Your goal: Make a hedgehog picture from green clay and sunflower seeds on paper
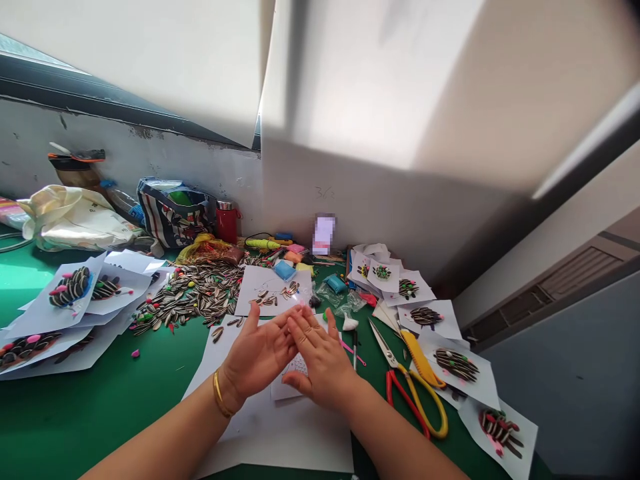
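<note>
My left hand is turned palm up with its fingers stretched out and thumb raised; the visible palm is bare. Across its fingertips lie the flat fingers of my right hand, back upward and thumb apart. Whether something small sits between the touching fingers is hidden. Below both hands a large white sheet covers the table, with a small printed paper on it, partly hidden by my right hand. A few striped sunflower seeds rest on the sheet's upper left. Farther back, another paper carries more seeds.
A large seed pile spreads at the back left. Seed-decorated cards are stacked left; more cards line the right edge. Scissors and a yellow cutter lie right. Blue clay packets, a phone and a red flask stand behind.
</note>
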{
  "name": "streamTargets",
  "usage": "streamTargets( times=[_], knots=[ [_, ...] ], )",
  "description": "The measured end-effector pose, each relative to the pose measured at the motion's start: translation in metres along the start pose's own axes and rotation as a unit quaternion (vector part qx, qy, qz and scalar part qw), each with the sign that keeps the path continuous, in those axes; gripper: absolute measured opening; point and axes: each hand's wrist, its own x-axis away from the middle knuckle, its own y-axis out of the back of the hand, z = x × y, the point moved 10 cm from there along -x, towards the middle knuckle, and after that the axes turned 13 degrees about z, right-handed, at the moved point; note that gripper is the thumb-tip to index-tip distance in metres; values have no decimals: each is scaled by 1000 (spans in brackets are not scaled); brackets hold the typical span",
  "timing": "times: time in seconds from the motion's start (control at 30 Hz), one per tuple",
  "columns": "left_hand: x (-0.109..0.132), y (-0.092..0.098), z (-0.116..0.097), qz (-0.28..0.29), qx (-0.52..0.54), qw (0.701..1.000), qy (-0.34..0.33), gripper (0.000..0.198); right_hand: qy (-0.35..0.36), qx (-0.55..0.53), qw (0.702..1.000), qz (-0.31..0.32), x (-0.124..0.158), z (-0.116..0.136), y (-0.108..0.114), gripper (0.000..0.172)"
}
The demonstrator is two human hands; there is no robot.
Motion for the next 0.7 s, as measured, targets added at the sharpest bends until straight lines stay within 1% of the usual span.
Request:
streamTargets(
  times=[0.07, 0.13, 0.2, 0.27, 0.33, 0.4, 0.5, 0.53, 0.6, 0.67, 0.7],
  knots=[
    [0, 6, -1, -13, 1, 1000, -2, 85, 43, -4, 999, 27, -1, 14, -6, 89],
    [0, 6, 11, -7, 11, 999, 32, 86, 68, -2, 997, 37, -2, 23, -11, 91],
    [0, -2, 28, 29, 30, 996, 76, 85, 57, 7, 998, 26, -2, 21, -11, 90],
    [0, -13, 36, 67, 42, 993, 88, 83, 19, 16, 1000, 9, -1, 9, -9, 87],
    [-1, -15, 31, 76, 48, 994, 69, 82, -18, 21, 1000, 1, 0, -3, -8, 85],
    [-1, -9, 19, 59, 46, 997, 36, 80, -28, 20, 999, 6, 0, -8, -8, 84],
    [0, 7, 0, 27, 31, 999, -18, 81, 17, 9, 999, 34, -1, 4, -12, 87],
    [0, 11, -2, 20, 29, 999, -22, 81, 37, 5, 998, 43, -2, 10, -13, 89],
    [0, 14, 3, 19, 28, 999, -12, 81, 61, -2, 997, 51, -2, 19, -15, 92],
    [-1, 8, 17, 38, 36, 998, 23, 83, 52, -2, 998, 45, -2, 17, -14, 91],
    [-1, 2, 28, 54, 45, 996, 58, 84, 38, 0, 998, 39, -2, 13, -14, 90]
  ],
)
